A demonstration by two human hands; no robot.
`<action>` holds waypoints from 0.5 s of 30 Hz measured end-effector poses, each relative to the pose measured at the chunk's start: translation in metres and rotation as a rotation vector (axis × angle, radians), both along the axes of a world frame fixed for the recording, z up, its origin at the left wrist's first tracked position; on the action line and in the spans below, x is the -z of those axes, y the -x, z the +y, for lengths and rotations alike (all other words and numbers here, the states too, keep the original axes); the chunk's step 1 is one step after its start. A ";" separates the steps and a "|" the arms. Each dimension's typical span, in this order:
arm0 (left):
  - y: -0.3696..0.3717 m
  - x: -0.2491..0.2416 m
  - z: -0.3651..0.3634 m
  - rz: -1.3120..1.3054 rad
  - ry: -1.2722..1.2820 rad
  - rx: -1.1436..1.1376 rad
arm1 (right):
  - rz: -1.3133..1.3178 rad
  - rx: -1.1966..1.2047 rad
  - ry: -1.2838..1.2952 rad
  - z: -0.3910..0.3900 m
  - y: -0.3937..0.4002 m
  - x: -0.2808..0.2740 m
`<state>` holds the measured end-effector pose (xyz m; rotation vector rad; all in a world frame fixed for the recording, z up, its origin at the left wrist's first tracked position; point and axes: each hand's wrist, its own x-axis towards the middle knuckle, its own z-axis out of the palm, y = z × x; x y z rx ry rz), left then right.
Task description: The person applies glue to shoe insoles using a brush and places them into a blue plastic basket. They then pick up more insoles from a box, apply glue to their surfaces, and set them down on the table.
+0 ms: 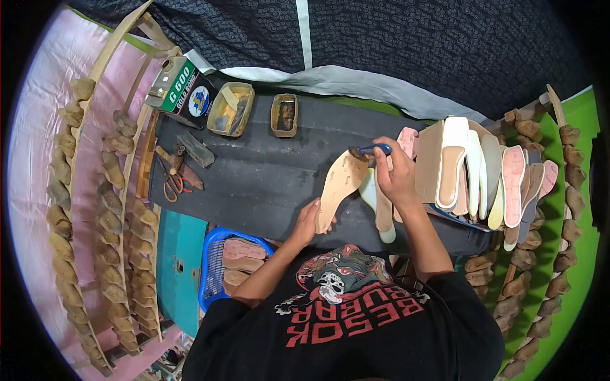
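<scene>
Over the dark work table, my left hand (310,219) holds a tan insole (340,187) by its narrow lower end, fingers partly hidden beneath it. Closed round the blue handle of a brush (375,150), my right hand (395,173) is at the insole's wide upper end, where the bristles meet a darker, wet-looking patch. Just right of the held insole, more insoles (384,213) lie on the table, partly behind my right hand and forearm.
A cardboard box (429,159) with many insoles stands at the right. Two tubs (284,115), a G 600 can (181,95) and tools (175,166) are at the back left. A blue basket (211,267) sits below the front edge. Racks of shoe lasts (60,222) flank both sides.
</scene>
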<state>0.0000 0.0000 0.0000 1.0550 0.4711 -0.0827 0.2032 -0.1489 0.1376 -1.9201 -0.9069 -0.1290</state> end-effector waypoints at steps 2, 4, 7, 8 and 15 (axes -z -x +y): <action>0.000 0.000 0.001 0.006 -0.001 -0.003 | 0.017 -0.001 -0.008 0.000 -0.004 0.001; 0.002 0.000 -0.002 0.012 0.013 -0.007 | -0.018 -0.042 0.003 -0.001 -0.001 -0.002; 0.001 -0.002 -0.005 0.011 0.028 -0.008 | -0.067 -0.098 0.000 0.000 0.009 -0.007; 0.003 -0.003 -0.004 0.012 0.029 -0.008 | -0.067 -0.110 0.001 0.001 0.011 -0.006; 0.004 -0.003 0.006 0.012 0.039 0.030 | -0.014 0.008 -0.004 0.006 0.007 -0.002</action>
